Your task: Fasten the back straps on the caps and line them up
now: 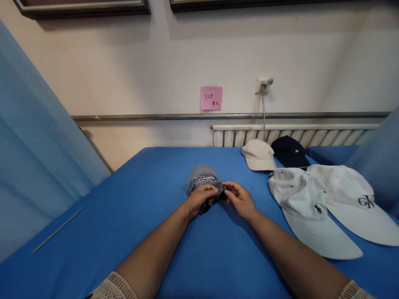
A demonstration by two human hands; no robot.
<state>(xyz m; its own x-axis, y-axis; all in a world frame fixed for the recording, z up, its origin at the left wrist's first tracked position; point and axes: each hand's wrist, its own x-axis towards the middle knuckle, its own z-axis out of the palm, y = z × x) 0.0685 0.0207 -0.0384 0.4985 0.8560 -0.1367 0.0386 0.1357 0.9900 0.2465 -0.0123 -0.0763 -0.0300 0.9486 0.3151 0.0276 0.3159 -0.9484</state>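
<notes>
A grey baseball cap (pixel 203 170) with lettering on it lies on the blue-covered table in front of me. My left hand (pixel 202 198) is closed on the near part of the cap, thumb on top and fingers curled beneath. On the other side, my right hand (pixel 240 200) pinches a small dark end at the cap's right edge, possibly its strap; the exact piece is too small to make out. Both hands are close together, and they hide much of the cap's near side.
To the right lie a beige cap (pixel 258 154), a navy cap (pixel 289 150), a pale cap with a horse logo (pixel 304 199) and a white cap (pixel 349 187). A thin stick (pixel 57 230) rests at left. Behind the table (pixel 131 182) are a radiator (pixel 237 136) and wall rail (pixel 162 117).
</notes>
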